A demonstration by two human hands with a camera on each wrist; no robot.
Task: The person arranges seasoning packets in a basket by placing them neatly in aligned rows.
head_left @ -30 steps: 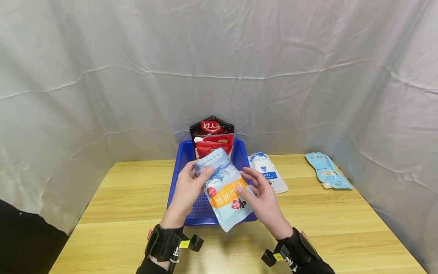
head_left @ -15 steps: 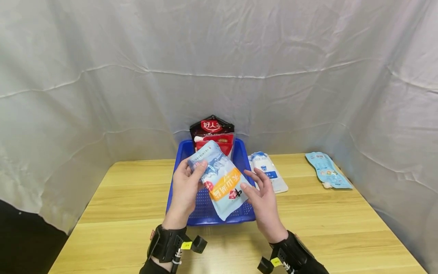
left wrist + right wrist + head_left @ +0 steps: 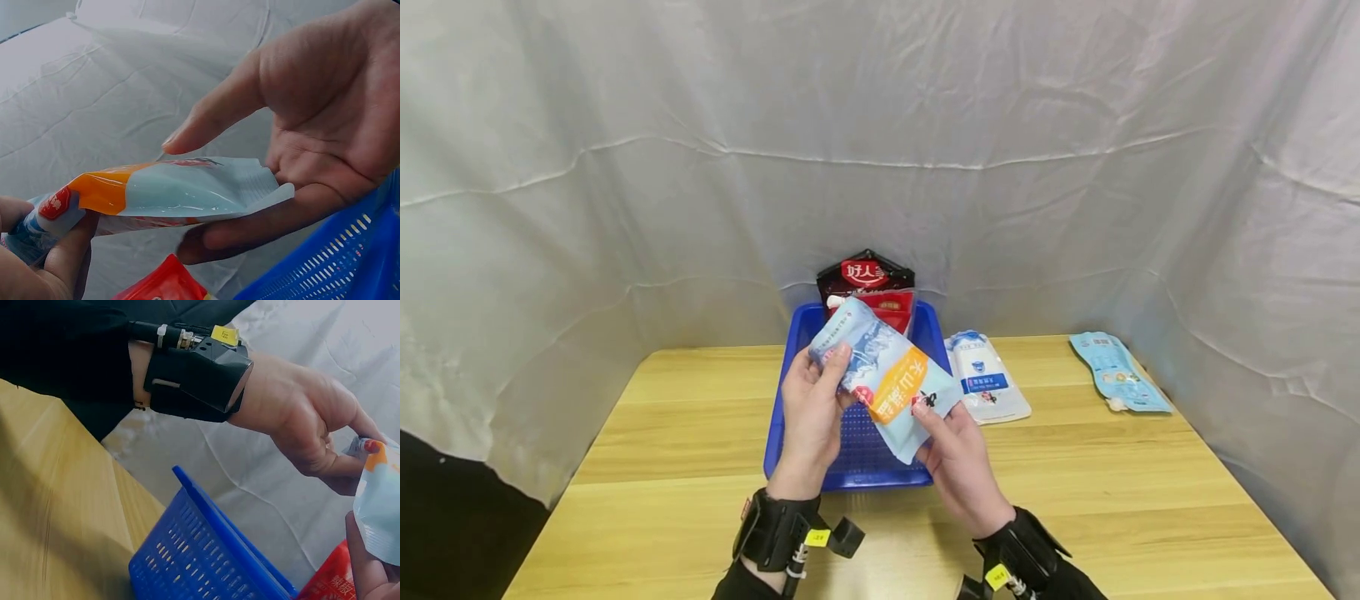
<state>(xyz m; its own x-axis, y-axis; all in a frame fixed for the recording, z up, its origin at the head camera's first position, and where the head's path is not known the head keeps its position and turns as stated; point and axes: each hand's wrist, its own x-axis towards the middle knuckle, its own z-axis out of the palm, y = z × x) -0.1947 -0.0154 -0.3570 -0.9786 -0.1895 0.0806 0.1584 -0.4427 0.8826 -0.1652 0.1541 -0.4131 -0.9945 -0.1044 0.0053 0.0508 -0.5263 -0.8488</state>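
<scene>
A light blue bag of salt (image 3: 887, 379) with an orange band is held tilted above the blue basket (image 3: 777, 417). My left hand (image 3: 812, 408) grips its upper left end, thumb on the printed front. At the lower right end my right hand (image 3: 958, 462) has its thumb over the front and its fingers behind. In the left wrist view the bag of salt (image 3: 187, 190) appears edge-on, with the right hand's fingers (image 3: 262, 228) underneath and its thumb along the top. The right wrist view shows the left hand (image 3: 306, 419) pinching the bag's far end.
Upright at the back of the basket stand a black bag (image 3: 887, 275) and red bags (image 3: 891, 308). A white bag with a blue label (image 3: 988, 379) lies right of the basket. Farther right, a light blue spouted pouch (image 3: 1120, 371) lies near the table's edge. Grey cloth hangs behind.
The bag of salt has risen and tilted further toward level. The right hand, half a second ago with fingers spread beside it, has moved in around its lower right end.
</scene>
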